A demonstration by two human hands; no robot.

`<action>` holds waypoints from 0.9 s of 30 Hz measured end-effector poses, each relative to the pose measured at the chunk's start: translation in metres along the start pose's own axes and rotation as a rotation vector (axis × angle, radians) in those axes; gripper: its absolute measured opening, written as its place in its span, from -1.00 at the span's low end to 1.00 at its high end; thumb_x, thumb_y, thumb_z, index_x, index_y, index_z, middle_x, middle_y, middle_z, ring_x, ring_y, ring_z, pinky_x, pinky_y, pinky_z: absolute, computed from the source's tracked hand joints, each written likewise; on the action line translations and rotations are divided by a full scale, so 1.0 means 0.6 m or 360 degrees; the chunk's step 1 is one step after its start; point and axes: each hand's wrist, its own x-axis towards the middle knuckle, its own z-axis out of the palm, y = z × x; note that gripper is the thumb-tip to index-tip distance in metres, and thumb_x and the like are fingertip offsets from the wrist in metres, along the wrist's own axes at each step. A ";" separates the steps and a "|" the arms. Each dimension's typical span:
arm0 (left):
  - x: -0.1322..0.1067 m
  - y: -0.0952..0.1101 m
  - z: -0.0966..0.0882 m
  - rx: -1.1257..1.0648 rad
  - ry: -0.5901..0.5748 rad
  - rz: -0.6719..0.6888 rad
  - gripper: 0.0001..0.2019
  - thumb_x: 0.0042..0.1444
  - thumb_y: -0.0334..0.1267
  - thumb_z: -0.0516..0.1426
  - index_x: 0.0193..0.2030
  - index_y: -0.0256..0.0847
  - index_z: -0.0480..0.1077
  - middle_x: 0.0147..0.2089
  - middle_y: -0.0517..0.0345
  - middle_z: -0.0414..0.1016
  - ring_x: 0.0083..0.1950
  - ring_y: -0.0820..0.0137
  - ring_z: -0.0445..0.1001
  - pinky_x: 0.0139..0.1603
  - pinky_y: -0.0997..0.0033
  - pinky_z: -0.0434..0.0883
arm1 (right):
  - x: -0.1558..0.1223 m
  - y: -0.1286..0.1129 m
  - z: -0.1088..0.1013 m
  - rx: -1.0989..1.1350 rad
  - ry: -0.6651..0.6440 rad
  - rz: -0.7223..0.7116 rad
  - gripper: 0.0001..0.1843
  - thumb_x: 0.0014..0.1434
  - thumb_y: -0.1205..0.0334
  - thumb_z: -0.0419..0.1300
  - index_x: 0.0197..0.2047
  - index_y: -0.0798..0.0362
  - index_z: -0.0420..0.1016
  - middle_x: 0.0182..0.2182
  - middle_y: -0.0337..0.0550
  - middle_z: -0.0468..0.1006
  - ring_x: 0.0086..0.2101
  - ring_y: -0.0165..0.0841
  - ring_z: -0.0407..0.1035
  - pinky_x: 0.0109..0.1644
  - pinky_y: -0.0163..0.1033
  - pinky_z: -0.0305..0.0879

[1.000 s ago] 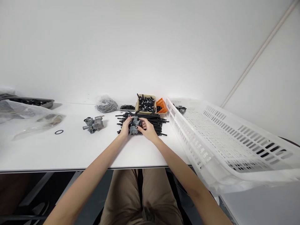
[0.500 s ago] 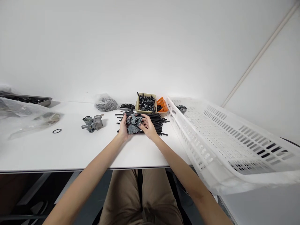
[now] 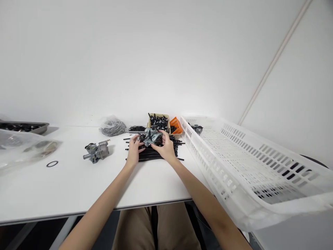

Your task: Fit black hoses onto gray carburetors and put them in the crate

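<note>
Both hands hold a grey metal carburettor (image 3: 152, 135) just above a pile of black tubes (image 3: 153, 152) on the white table (image 3: 78, 184). My left hand (image 3: 134, 150) grips its left side with curled fingers. My right hand (image 3: 164, 147) wraps round its right side. A second grey carburettor (image 3: 96, 151) lies on the table to the left, apart from both hands. A black O-ring (image 3: 52, 164) lies further left.
A long white slotted crate (image 3: 234, 163) fills the right side, with a dark part (image 3: 197, 128) at its far end. Behind the tubes stand a beige box of black parts (image 3: 157, 120), an orange basket (image 3: 176, 124), a bag of small parts (image 3: 112, 126) and plastic bags (image 3: 23, 147).
The hands have lifted and turned the carburettor and carried it a little farther from me, over the tube pile. The camera has tipped upward, so everything sits lower in view.
</note>
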 end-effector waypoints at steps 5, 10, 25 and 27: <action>-0.017 -0.008 0.000 0.0710 -0.0152 0.0374 -0.64 0.15 -0.05 0.07 0.04 -0.15 0.22 0.06 -0.03 0.30 -0.06 0.27 0.42 -0.09 0.17 0.47 | 0.176 -0.059 -0.054 -0.0323 0.0451 -0.0309 -0.21 0.16 0.09 0.20 0.32 -0.04 -0.13 0.11 0.07 0.37 0.10 -0.14 0.33 0.16 0.05 0.29; -0.037 -0.007 0.012 0.1117 -0.0501 0.0664 -0.71 0.19 -0.21 0.04 0.05 -0.13 0.24 0.00 0.03 0.34 0.01 0.26 0.41 0.07 0.12 0.40 | 0.375 -0.072 -0.200 -0.0855 0.0492 -0.0599 -0.31 0.27 0.09 0.01 0.34 -0.09 -0.27 0.20 0.01 0.22 0.15 -0.11 0.24 0.16 0.16 0.22; -0.058 0.011 0.016 0.1458 -0.0682 0.1282 -0.71 0.15 -0.23 0.10 0.03 -0.13 0.33 -0.03 -0.02 0.47 -0.03 0.27 0.51 -0.09 0.38 0.52 | 0.245 0.180 -0.584 -0.1859 -0.0031 0.1282 -0.36 -0.22 0.23 0.33 0.02 0.08 0.39 -0.27 -0.05 0.56 -0.43 -0.28 0.45 -0.50 -0.31 0.35; -0.057 0.011 0.022 0.1445 -0.0661 0.1394 -0.75 0.16 -0.21 0.10 -0.02 -0.14 0.36 -0.09 -0.02 0.50 -0.11 0.31 0.54 -0.17 0.46 0.53 | 0.219 0.221 -0.601 -0.1782 -0.0065 0.1433 -0.31 -0.25 0.27 0.34 0.05 0.08 0.38 -0.19 0.01 0.54 -0.42 -0.28 0.45 -0.56 -0.32 0.34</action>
